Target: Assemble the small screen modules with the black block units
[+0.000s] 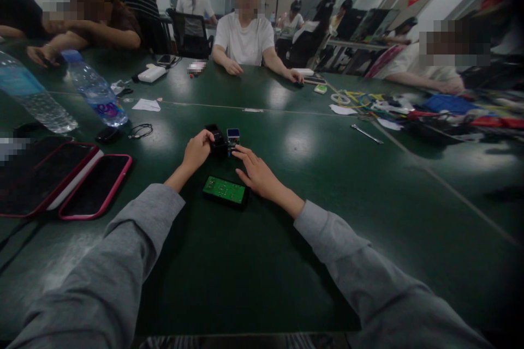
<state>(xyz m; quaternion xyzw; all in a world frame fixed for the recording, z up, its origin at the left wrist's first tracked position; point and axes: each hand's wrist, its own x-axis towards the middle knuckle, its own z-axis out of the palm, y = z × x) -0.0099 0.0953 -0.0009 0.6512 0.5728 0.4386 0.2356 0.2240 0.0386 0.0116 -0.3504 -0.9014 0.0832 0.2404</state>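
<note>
My left hand (198, 148) is closed, its thumb and fingers pinching the edge of a small black box-like part (220, 143) on the table. Beside that part stands a small module with a bluish square face (233, 133); its exact kind is unclear. My right hand (258, 173) is open, fingers stretched forward, with the fingertips at the lower end of the module. Between my wrists, nearer to me, a green circuit board (225, 190) lies component side up in a black housing.
To the left are a red-edged phone (96, 185), a larger red-edged tablet-like case (45, 174), and two water bottles, one with a purple label (100, 92). A wrench (367, 134) and tangled cables (380, 103) lie at the right on the green table (327, 202). People sit opposite.
</note>
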